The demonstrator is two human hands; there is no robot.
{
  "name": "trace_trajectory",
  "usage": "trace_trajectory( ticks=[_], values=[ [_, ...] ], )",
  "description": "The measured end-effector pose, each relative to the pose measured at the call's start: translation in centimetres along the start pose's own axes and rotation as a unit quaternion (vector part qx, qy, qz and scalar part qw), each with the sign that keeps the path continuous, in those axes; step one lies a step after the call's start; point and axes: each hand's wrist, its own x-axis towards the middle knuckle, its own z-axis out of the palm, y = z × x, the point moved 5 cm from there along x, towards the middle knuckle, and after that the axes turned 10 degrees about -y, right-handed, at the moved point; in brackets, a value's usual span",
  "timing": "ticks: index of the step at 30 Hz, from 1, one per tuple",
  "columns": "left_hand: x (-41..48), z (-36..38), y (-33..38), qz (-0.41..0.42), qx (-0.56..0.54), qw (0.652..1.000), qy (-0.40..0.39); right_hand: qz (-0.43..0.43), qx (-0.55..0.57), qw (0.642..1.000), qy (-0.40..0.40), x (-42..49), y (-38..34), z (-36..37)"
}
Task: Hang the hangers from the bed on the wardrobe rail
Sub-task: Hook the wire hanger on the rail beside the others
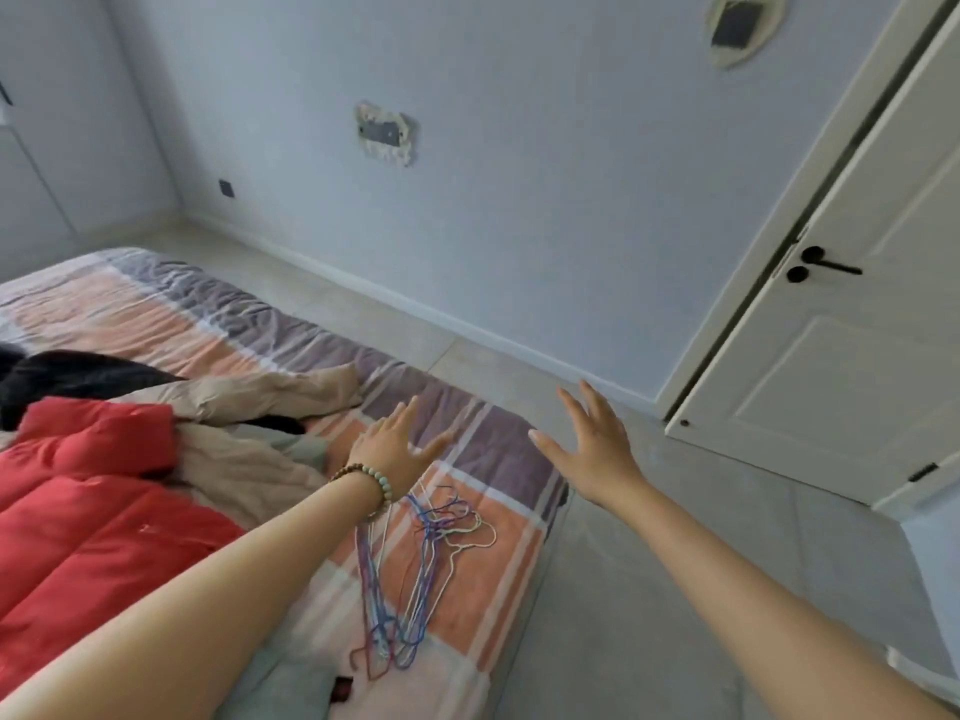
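A tangled bunch of thin wire hangers (pixel 415 558) in blue, purple, pink and white lies on the checked bed cover (pixel 488 579) near the bed's right edge. My left hand (pixel 395 449), with a bead bracelet at the wrist, hovers above the bed just beyond the hangers, fingers spread and holding nothing. My right hand (pixel 592 444) is stretched out over the bed's corner and the floor, fingers spread, also empty. No wardrobe rail is in view.
A red padded jacket (pixel 88 506), a beige garment (pixel 249 402) and a dark garment (pixel 67 376) are piled on the bed's left side. Grey floor tiles (pixel 639 589) run along the bed's right. A white door (pixel 841 356) with a black handle stands at the right.
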Motion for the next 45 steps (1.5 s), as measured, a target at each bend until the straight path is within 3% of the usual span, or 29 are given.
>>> trace_trajectory(
  ticks=[8, 15, 22, 25, 32, 37, 41, 45],
  values=[
    [3.7, 11.5, -13.7, -0.154, 0.02, 0.986, -0.066, -0.009, -0.044, 0.985, -0.168, 8.3, 3.2, 17.4],
    [4.1, 21.0, -20.5, -0.252, -0.025, 0.958, -0.134, 0.008, 0.038, 0.959, -0.28, 11.4, 6.0, 30.7],
    [4.6, 28.4, -24.1, -0.312, -0.131, 0.927, -0.161, 0.073, 0.163, 0.928, -0.328, 12.5, 7.5, 40.6],
    [4.9, 30.4, -24.6, -0.299, -0.154, 0.929, -0.153, 0.102, 0.207, 0.916, -0.329, 12.3, 7.8, 43.9],
    [5.2, 32.9, -24.9, -0.322, -0.219, 0.905, -0.17, 0.153, 0.276, 0.893, -0.321, 11.6, 8.0, 47.2],
    [5.1, 33.7, -25.2, -0.359, -0.281, 0.877, -0.148, 0.136, 0.274, 0.904, -0.299, 11.2, 8.2, 47.4],
    [4.9, 31.9, -24.6, -0.359, -0.346, 0.865, -0.045, 0.125, 0.372, 0.865, -0.311, 10.6, 7.2, 45.5],
    [4.5, 28.6, -22.5, -0.308, -0.344, 0.887, -0.001, 0.153, 0.491, 0.795, -0.321, 9.6, 5.6, 42.4]
  ],
)
